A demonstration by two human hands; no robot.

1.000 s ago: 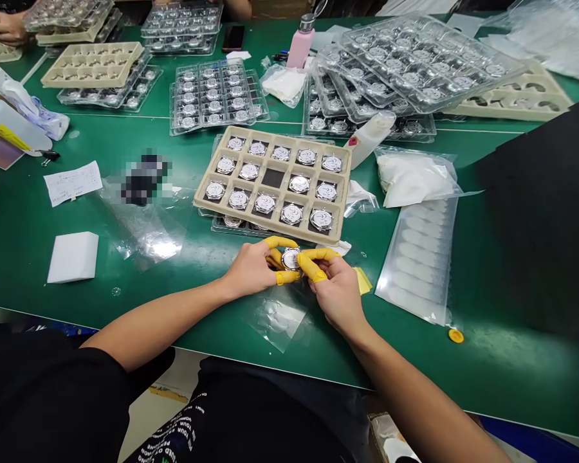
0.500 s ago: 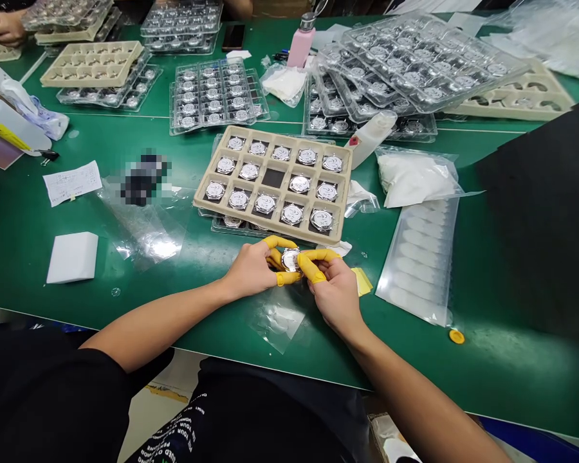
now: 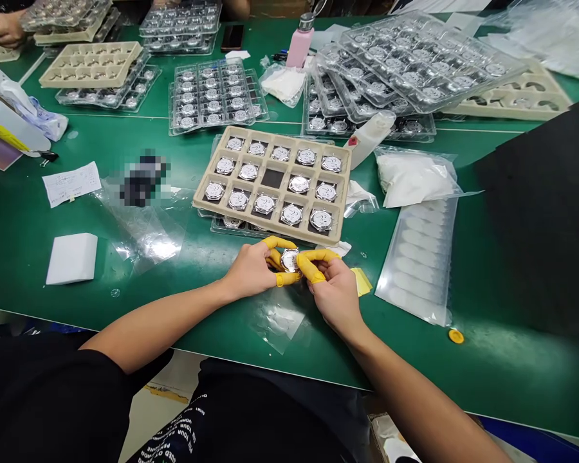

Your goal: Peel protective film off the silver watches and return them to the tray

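A: Hardly anything has moved in the last 0.5 seconds: the view has slid a touch, and your 2 hands and the watch keep their place.

B: Where is the watch, then?

A: Just in front of the tray, above the green table, its round, silvery-white disc showing. Clear plastic lies nearer your body.

B: And your grip?

A: Your left hand has the watch between a finger on the far side and the thumb on the near side, spread only as wide as its case. Your right hand pinches its right edge, thumb and finger nearly together. Yellow covers sheathe those fingertips.

B: Any advice for you?

A: Let your left hand carry the watch by its rim, I'd say, leaving your right fingertips free for light work. Bare skin on the metal would probably mark it. Stay low, so a slip costs little.

B: Does the tray have room?

A: Yes: 14 watches fill it, leaving 1 bare slot in the centre.
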